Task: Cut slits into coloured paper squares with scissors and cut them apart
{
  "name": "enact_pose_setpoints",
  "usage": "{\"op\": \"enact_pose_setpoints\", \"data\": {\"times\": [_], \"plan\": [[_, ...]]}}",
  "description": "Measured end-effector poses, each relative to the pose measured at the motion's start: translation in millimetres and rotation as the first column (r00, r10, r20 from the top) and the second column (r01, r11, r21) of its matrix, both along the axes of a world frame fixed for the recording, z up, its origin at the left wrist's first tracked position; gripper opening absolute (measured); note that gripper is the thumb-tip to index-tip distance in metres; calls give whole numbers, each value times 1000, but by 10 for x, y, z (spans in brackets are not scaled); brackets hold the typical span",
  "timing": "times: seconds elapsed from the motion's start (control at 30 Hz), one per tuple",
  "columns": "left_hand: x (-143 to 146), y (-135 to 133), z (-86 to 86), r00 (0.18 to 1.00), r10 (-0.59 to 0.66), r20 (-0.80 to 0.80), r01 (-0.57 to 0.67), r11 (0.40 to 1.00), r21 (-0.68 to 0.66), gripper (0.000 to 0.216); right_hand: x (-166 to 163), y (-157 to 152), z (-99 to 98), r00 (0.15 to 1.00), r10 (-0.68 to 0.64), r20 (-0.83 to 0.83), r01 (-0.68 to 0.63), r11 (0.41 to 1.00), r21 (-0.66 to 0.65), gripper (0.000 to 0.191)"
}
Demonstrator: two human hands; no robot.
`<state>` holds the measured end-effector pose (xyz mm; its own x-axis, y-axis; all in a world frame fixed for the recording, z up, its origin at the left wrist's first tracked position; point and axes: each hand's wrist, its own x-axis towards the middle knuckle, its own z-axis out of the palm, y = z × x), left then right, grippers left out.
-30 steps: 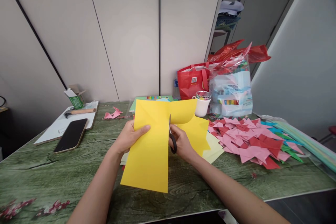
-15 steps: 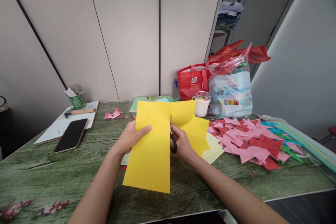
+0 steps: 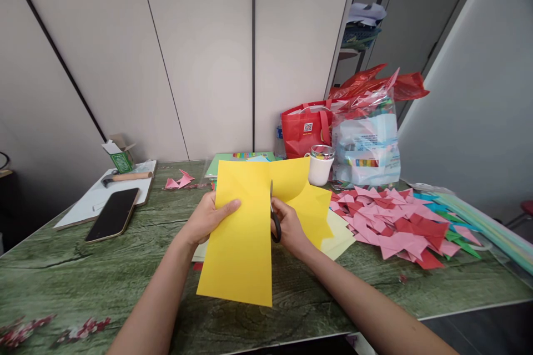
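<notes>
Left hand (image 3: 206, 217): gripping yellow sheet (image 3: 239, 249), frame centre | Right hand (image 3: 290, 226): grasping scissors (image 3: 276, 227) | Risk: skewed cut, should curling flap (image 3: 291, 176) drag

The sheet (image 3: 239, 258) is plain yellow, the table (image 3: 83, 277) wood-grained green.

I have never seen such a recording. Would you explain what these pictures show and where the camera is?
There is no robot: these are a person's bare hands, seen by a camera worn on the head. The left hand holds a partly cut yellow paper sheet; the right hand holds black-handled scissors at the cut. The green table carries a smartphone and a hammer at left, a white mug farther back, and piled pink and red paper pieces at right.
</notes>
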<state>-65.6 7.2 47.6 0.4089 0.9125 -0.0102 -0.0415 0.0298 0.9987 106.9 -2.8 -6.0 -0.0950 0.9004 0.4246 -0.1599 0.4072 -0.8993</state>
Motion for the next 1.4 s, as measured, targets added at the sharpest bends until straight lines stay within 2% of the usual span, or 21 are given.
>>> {"op": "enact_pose_setpoints", "data": {"times": [1.17,1.4], "plan": [[-2,-8,14,1000,-6,1,6,1000,10,30,5,21,-39,1000,-21,-11,21,1000,-13,27],[4,-16,18,1000,10,-23,-10,1000,11,34,2,4,-24,998,-64,8,64,998,-10,28]]}}
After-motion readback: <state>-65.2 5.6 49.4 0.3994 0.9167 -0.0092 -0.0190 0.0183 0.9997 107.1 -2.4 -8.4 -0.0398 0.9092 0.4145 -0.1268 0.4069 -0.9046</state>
